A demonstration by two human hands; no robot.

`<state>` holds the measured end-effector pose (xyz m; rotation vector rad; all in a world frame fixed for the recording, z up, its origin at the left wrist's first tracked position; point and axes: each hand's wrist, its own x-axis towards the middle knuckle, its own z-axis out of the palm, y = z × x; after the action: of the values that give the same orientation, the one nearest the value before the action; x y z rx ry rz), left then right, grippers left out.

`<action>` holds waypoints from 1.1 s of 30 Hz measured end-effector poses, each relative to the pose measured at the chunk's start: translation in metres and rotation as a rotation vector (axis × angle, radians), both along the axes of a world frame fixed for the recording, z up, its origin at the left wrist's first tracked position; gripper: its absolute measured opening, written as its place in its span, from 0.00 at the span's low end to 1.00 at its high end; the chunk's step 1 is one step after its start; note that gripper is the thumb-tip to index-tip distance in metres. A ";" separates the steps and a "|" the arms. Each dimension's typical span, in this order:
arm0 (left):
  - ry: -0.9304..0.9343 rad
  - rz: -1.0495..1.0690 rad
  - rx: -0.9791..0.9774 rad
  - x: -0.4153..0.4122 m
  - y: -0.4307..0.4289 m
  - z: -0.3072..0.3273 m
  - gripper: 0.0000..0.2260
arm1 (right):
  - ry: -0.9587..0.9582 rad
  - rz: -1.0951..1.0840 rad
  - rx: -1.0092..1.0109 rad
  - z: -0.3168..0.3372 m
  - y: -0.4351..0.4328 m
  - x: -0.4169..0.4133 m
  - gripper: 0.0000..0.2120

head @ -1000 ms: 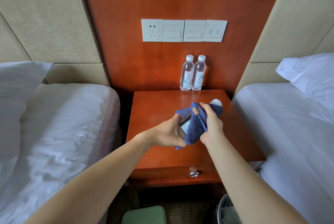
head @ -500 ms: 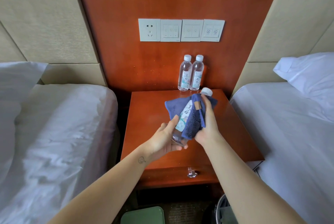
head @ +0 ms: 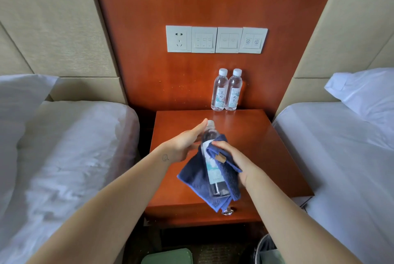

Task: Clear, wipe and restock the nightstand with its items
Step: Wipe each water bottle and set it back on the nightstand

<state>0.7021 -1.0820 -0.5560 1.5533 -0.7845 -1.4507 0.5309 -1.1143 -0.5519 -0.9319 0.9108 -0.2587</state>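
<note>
Above the red-brown wooden nightstand (head: 268, 148) I hold a clear water bottle (head: 213, 170), tilted with its white cap pointing away from me. A dark blue cloth (head: 193, 176) is wrapped round its lower half. My right hand (head: 235, 162) grips the cloth against the bottle's right side. My left hand (head: 183, 144) lies along the bottle's upper part with fingers stretched toward the cap. Two more water bottles (head: 226, 91) stand upright side by side at the back of the nightstand, against the wall panel.
White-sheeted beds flank the nightstand, one on the left (head: 74, 146) and one on the right (head: 341, 148). A socket and switch panel (head: 216, 39) sits on the wall above. A drawer knob (head: 227, 212) shows at the front. A green object (head: 168, 257) and a bin (head: 268, 251) sit on the floor.
My left hand moved from the bottle's base up to its neck. My right hand slid the cloth down toward the bottle's lower half, and the bottle came lower and nearer to me.
</note>
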 end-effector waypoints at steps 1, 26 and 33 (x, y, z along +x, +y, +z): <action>0.062 -0.053 -0.009 -0.003 -0.003 0.002 0.27 | 0.018 0.039 0.001 0.001 0.001 0.001 0.14; -0.014 0.728 0.063 0.017 -0.014 0.001 0.22 | 0.439 0.091 -1.203 -0.023 0.009 0.006 0.33; 0.264 0.793 0.157 0.024 -0.002 -0.017 0.19 | -0.055 -0.033 -0.676 -0.018 0.011 -0.012 0.25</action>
<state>0.7262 -1.0840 -0.5727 1.4920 0.1196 -1.0847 0.5193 -1.1030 -0.5700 -1.5220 0.7958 -0.6420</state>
